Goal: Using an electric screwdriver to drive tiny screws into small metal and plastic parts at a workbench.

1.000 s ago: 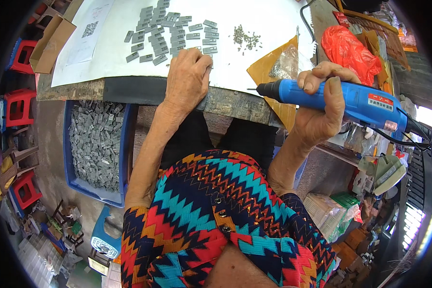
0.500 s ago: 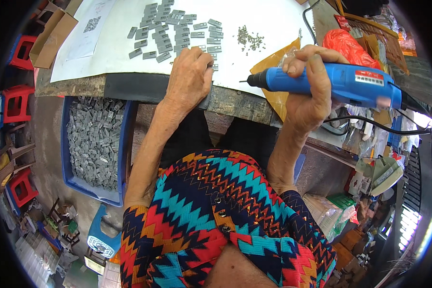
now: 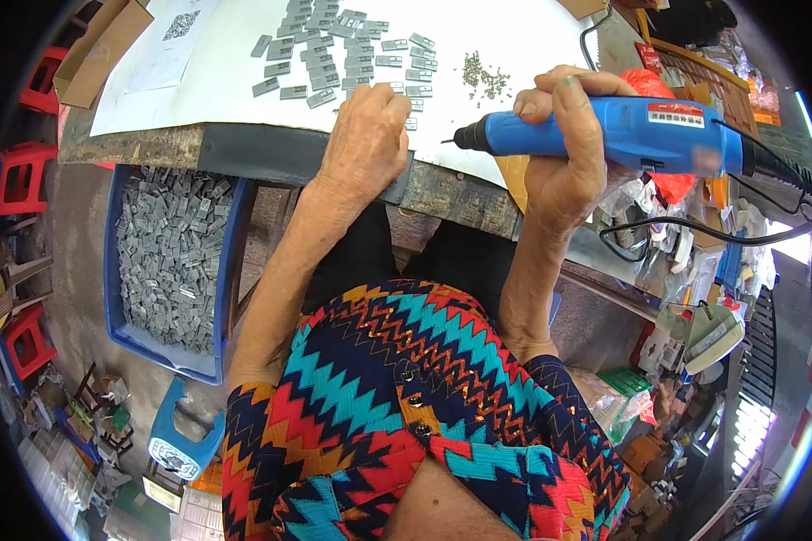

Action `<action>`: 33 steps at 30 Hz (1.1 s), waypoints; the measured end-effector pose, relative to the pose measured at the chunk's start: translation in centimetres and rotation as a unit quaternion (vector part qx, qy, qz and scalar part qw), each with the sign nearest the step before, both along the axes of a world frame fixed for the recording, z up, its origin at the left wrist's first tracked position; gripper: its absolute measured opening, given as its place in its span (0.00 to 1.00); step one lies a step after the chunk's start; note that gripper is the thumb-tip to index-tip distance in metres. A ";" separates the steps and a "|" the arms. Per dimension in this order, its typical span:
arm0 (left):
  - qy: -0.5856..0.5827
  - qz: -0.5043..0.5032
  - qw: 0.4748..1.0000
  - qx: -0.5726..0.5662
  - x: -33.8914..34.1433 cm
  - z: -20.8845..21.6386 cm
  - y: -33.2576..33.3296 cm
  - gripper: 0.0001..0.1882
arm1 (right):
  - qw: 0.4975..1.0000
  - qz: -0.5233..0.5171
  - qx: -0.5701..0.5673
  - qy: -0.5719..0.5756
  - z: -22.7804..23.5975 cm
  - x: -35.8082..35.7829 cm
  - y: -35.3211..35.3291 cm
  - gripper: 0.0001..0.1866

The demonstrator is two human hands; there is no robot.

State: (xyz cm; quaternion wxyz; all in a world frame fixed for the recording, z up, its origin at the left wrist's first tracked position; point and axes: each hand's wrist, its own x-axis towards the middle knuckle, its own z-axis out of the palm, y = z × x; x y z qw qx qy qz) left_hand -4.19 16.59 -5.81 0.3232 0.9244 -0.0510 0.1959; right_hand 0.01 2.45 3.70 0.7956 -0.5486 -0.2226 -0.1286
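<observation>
My right hand (image 3: 568, 149) is wrapped round a blue electric screwdriver (image 3: 641, 131), held level above the table's right part with its thin bit pointing left. My left hand (image 3: 367, 135) rests at the near side of the white-covered table, its fingers curled down and pressed together. Whatever lies under those fingertips is hidden. Just beyond them, small grey rectangular plastic pieces (image 3: 359, 50) lie in loose rows. A scatter of tiny brass-coloured screws (image 3: 485, 77) sits on the white sheet to their right, beyond the screwdriver's tip.
Below the table's left edge stands a blue bin (image 3: 113, 270) full of similar grey pieces. A cardboard box (image 3: 104, 54) sits at the table's left, beside a printed sheet (image 3: 176, 45). A black cable (image 3: 695, 236) loops at the right near a red plastic bag (image 3: 672, 180).
The view has shifted a little. The screwdriver's tip has moved slightly left and up, toward my left hand. My left hand stays curled at the table's near side.
</observation>
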 end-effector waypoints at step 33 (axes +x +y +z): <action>-0.024 -0.009 0.998 -0.051 0.3 -1.1 0.6 0.03 | 0.985 0.001 -0.139 -0.099 -1.5 1.6 4.6 0.07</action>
